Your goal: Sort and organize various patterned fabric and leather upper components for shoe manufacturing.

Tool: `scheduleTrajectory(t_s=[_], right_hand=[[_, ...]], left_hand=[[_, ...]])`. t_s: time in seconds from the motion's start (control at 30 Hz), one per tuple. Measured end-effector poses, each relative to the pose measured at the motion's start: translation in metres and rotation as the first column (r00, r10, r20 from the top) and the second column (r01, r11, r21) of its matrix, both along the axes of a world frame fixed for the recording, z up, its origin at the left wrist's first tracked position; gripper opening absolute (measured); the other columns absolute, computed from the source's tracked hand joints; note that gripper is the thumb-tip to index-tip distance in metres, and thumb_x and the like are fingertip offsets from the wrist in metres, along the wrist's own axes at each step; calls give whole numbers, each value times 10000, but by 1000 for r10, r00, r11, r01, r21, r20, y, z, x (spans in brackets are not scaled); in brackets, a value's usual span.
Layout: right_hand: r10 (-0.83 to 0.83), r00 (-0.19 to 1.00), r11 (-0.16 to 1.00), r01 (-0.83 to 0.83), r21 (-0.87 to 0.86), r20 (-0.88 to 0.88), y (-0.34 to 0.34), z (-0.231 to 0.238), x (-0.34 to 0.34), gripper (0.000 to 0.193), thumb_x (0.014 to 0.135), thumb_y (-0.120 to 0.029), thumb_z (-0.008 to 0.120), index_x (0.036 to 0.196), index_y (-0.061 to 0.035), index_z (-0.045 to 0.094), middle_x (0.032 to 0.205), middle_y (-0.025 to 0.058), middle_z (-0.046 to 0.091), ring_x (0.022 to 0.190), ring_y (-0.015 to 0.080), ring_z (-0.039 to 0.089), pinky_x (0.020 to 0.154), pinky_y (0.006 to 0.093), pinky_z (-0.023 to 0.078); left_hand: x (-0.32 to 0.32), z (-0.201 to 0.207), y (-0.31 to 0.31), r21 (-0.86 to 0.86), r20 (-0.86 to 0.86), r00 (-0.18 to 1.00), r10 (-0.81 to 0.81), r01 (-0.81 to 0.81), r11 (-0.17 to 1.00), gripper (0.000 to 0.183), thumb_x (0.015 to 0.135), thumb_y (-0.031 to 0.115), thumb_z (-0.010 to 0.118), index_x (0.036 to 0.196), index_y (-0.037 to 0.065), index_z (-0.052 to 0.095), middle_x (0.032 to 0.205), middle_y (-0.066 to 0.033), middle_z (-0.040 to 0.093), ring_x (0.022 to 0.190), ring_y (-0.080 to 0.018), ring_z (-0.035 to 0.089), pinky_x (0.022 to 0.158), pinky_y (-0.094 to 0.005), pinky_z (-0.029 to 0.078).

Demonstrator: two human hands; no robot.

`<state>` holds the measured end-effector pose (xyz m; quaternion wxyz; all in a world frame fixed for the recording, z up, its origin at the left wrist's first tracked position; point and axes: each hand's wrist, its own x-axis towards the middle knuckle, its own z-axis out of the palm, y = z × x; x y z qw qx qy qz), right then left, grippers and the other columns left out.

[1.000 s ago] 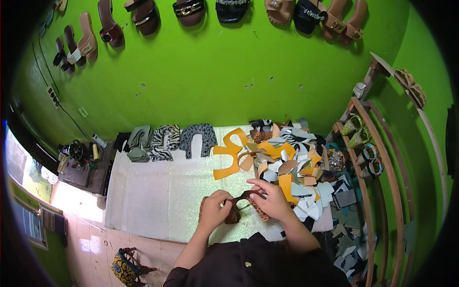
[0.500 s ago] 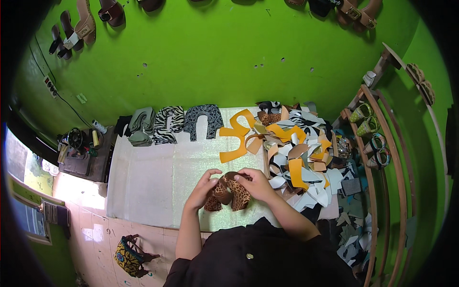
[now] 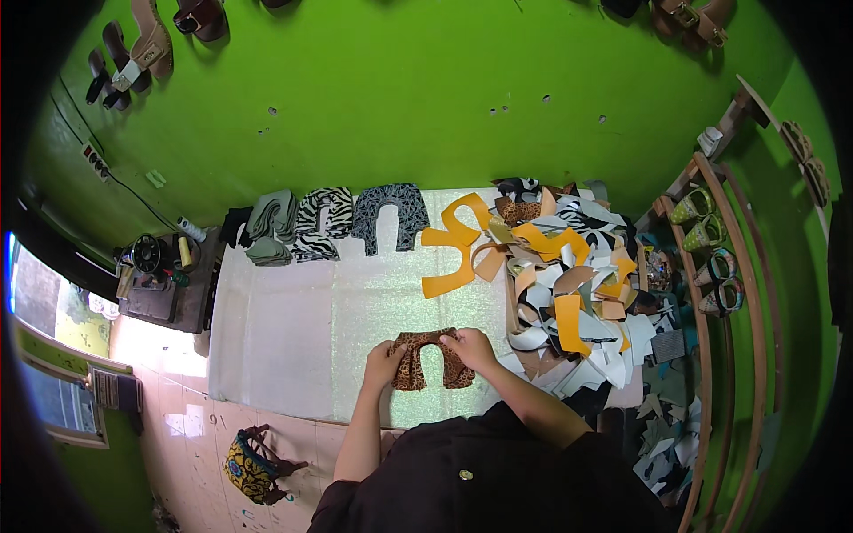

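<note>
My left hand (image 3: 382, 363) and my right hand (image 3: 471, 347) grip the two sides of a leopard-print U-shaped shoe upper piece (image 3: 411, 368). The piece is spread out over the near part of the pale table, its opening toward me. Thumbs lie on its face, while the fingers behind it are partly hidden. Farther off lie two yellow curved cutouts, a lower one (image 3: 442, 282) and an upper one (image 3: 467, 210). Left of them are stacks of U-shaped pieces: black-and-grey patterned (image 3: 366, 218), zebra-print (image 3: 313, 234) and grey-green (image 3: 269, 216).
A heap of leather and fabric offcuts (image 3: 569, 298) covers the table's right side. A wooden rack (image 3: 734, 293) with sandals stands at right. At left are a sewing machine (image 3: 147, 255) and, on the floor, a patterned stool (image 3: 254, 465). Sandals hang on the green wall.
The leopard-print piece has gone from bunched and bent between my hands to spread flat in a U shape. My hands have moved slightly apart, and the camera view has shifted a little.
</note>
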<state>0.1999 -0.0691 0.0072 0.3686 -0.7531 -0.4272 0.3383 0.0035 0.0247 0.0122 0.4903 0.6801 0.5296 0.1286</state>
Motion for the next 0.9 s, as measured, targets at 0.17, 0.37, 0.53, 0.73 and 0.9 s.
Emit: scheduleTrajectory(t_s=[0.17, 0.37, 0.53, 0.73, 0.9], right_hand=[[-6, 981, 997, 22, -79, 193, 5, -14, -4, 495, 819, -456, 570, 590, -18, 546, 532, 146, 525, 489, 280, 519, 553, 406, 378], [11, 964, 981, 40, -188, 266, 3, -13, -6, 484, 821, -480, 548, 585, -58, 566, 551, 114, 555, 555, 284, 553, 693, 419, 328], [102, 958, 962, -26, -273, 267, -1, 11, -3, 376, 819, -448, 562, 682, -98, 569, 608, 62, 566, 596, 256, 554, 714, 386, 308], [-29, 900, 987, 94, -129, 434, -8, 21, -16, 573, 717, -446, 674, 1103, -82, 457, 1073, 114, 521, 959, 264, 522, 801, 434, 350], [6, 908, 980, 79, -185, 418, -16, 19, -37, 837, 648, -371, 734, 1303, -85, 297, 1194, 157, 416, 1093, 326, 445, 859, 493, 358]], left_hand=[[10, -4, -9, 98, -13, 997, 78, -76, 992, 290, 824, 284, 612, 881, 0, 620, 745, -159, 632, 680, -267, 614, 641, -352, 464], [17, 4, -18, 153, -220, 972, 79, -45, 987, 349, 804, 371, 609, 900, 36, 618, 779, -160, 645, 735, -322, 625, 653, -394, 475], [17, 12, -23, 114, -350, 929, 117, -82, 990, 423, 768, 390, 643, 977, 28, 578, 845, -181, 634, 805, -339, 605, 698, -395, 473], [21, 14, -46, 314, -294, 942, 163, -66, 947, 877, 637, 318, 728, 1296, -46, 279, 1180, -255, 396, 1084, -396, 397, 940, -463, 335], [26, -13, -63, 350, -189, 961, 204, -128, 928, 760, 674, 168, 654, 1293, -67, 281, 1163, -258, 404, 1063, -404, 404, 939, -456, 330]])
